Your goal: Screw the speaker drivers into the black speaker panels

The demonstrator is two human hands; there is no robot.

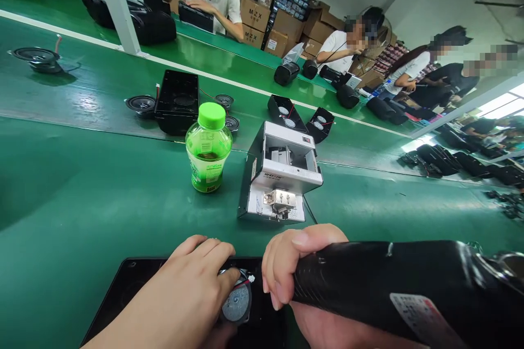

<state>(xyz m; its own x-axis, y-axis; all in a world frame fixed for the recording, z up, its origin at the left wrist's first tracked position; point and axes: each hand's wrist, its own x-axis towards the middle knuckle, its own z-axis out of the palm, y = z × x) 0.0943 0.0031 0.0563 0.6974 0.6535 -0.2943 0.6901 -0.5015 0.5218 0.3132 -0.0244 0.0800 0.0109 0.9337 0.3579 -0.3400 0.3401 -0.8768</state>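
At the bottom of the head view lies a black speaker housing [135, 278], partly hidden by my arm. A round speaker [237, 301] sits in it, magnet side up, with a red and black wire and a white plug. My left hand [204, 278] is curled over the speaker, thumb and fingers at its edge; some fingertips are hidden. My right hand [286, 267] is closed around a thick black electric screwdriver [368, 272] with a white and red label. The tool's tip is hidden below my hand.
Beyond my hands stand a silver screw feeder [282, 174] and a green-capped bottle [208, 152]. Farther back, a black housing [178, 101], loose speakers [141, 103] and more open housings [289, 113] lie on the green conveyor belt [98, 92]. Several people work across the line.
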